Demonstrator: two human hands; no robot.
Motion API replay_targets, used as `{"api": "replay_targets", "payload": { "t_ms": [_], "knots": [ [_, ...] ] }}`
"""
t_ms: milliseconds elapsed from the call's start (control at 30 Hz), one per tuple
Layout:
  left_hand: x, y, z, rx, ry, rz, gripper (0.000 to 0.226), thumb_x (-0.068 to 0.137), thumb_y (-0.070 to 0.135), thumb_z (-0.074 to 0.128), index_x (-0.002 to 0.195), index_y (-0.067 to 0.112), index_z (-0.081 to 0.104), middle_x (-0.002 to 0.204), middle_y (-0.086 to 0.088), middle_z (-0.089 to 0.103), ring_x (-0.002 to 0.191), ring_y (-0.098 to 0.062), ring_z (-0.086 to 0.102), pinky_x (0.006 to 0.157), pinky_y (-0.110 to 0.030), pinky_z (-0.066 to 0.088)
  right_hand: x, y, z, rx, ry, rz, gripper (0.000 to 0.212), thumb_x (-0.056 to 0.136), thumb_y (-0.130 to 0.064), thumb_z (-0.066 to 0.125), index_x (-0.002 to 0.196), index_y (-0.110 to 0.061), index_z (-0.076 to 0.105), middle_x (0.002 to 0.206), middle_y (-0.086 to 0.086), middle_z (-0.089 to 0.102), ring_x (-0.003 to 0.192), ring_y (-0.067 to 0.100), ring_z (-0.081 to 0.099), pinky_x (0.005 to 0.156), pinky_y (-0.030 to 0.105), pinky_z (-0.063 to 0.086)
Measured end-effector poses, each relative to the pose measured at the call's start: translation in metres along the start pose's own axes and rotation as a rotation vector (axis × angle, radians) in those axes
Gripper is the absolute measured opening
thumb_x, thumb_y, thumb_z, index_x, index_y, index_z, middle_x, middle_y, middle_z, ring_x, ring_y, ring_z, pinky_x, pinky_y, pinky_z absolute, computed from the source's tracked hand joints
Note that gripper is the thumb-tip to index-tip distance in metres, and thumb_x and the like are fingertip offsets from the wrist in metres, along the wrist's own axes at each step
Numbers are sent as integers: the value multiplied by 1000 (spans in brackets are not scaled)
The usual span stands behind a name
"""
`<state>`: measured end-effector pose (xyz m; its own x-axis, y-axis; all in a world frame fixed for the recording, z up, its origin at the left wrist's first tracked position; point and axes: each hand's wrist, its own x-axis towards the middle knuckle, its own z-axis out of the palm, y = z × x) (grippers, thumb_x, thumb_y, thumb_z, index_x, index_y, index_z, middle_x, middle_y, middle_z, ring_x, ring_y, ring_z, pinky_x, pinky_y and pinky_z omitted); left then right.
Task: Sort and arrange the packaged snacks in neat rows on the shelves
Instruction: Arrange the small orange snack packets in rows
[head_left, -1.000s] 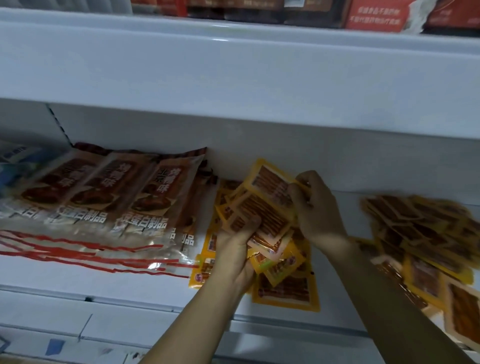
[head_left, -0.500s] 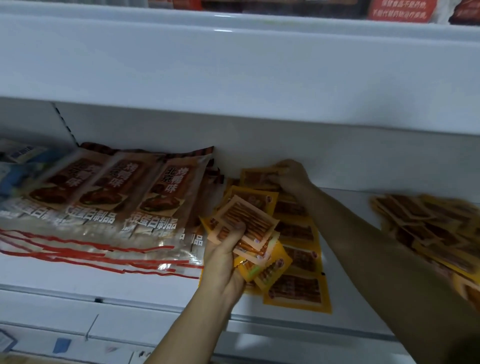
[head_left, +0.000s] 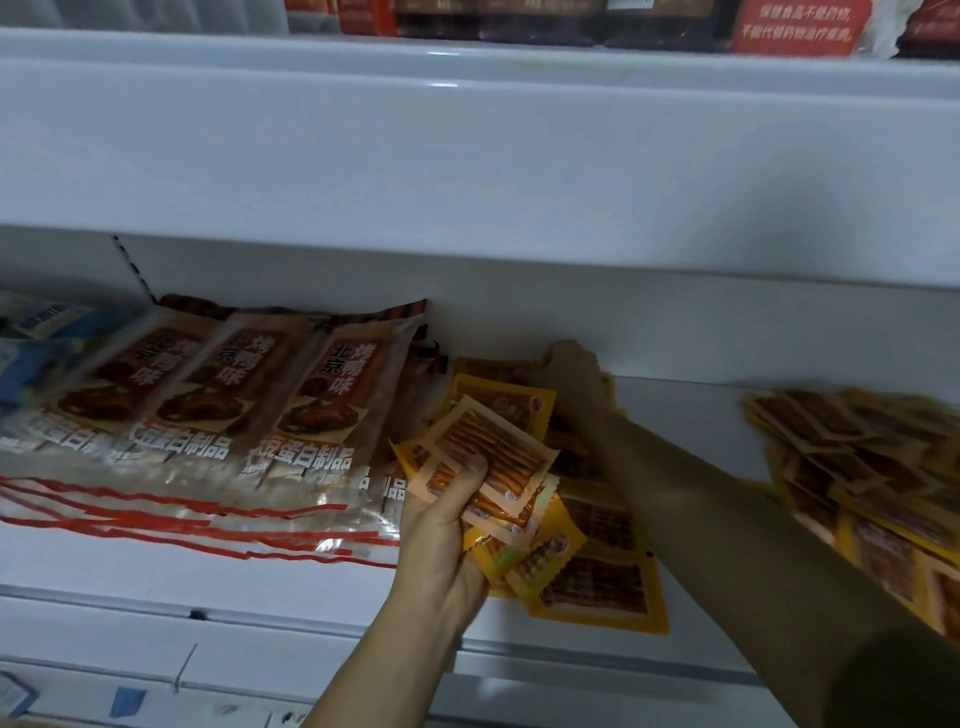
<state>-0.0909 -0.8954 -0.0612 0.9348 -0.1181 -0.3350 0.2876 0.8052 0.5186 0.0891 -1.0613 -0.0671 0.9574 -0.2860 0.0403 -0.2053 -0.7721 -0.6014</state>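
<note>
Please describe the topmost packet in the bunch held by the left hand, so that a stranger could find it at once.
On the white shelf, just right of the large roast-duck bags, the left hand grips a fan of small packets. The topmost packet lies tilted under the thumb. It is pale orange with reddish strips, whereas its neighbours are deeper yellow.

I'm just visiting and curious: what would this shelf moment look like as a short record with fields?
Setting: white metal shelf in a shop
Left hand: grips a fanned bunch of small orange-and-yellow snack packets
Right hand: reaches to the back of the shelf, on the far end of a row of yellow packets
Left of the row: large clear bags with red strips and brown labels
Right of the row: loose untidy pile of yellow packets
Upper shelf: red boxes
</note>
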Motion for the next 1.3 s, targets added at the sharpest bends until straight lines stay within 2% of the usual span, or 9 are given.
{"api": "replay_targets", "payload": {
  "t_ms": [100,200,267,400,533,633,867,1133,1300],
  "knots": [
    [1,1,3,34,-4,10,54,87,2,69,139,6,57,125,-28,68,112,-47,68,99,-69,49,-20,-2,-17,211,19,-29,45,98,-55,56,81,-14,64,75,2,64,72,17,62,66,34,47],
    [3,1,8,58,-11,40,48,87,1,70,134,6,61,123,-27,69,109,-46,70,98,-69,50,-59,-1,-55,641,-405,37,62,92,-73,49,100,-18,76,97,6,76,95,24,73,90,43,55],
    [5,-1,14,65,-23,57,38,86,-1,69,123,5,67,119,-27,71,104,-45,71,94,-67,53,-84,7,-71,630,-561,-85,47,87,-63,66,110,-23,75,111,4,76,105,22,72,93,42,57],
    [6,-6,27,37,-15,-10,44,83,1,69,127,2,65,118,-28,71,99,-43,73,85,-62,60,-98,14,-81,609,-232,-107,11,94,-12,69,100,-21,67,105,5,73,93,22,73,81,39,61],
    [6,-6,29,30,7,-36,45,83,3,71,127,3,64,123,-29,69,101,-43,73,92,-66,55,-58,35,-96,743,-24,110,18,97,-4,59,97,-22,58,104,18,66,86,36,70,65,39,56],
    [4,-5,26,23,1,-49,39,82,4,71,120,7,67,120,-27,71,100,-41,74,89,-61,58,-30,51,-103,694,-15,162,13,97,2,62,99,-11,61,100,23,68,69,29,70,52,30,55],
    [-7,-4,24,21,-9,-51,45,88,0,65,132,5,62,117,-28,71,95,-42,74,75,-54,62,5,60,-67,467,51,323,25,80,-14,86,82,-11,62,98,16,71,84,31,73,76,45,63],
    [-11,-4,21,33,0,-30,49,88,0,65,136,6,59,125,-28,68,114,-48,66,94,-65,55,-1,63,-50,192,139,175,46,78,-32,85,105,-9,56,97,4,58,76,15,52,53,26,37],
    [-11,-4,21,43,-24,-27,44,90,-1,64,134,5,61,121,-28,70,106,-46,70,85,-61,59,-14,65,-48,-11,224,56,38,86,-44,73,97,-15,52,91,4,61,79,23,60,63,33,47]
  ]
}}
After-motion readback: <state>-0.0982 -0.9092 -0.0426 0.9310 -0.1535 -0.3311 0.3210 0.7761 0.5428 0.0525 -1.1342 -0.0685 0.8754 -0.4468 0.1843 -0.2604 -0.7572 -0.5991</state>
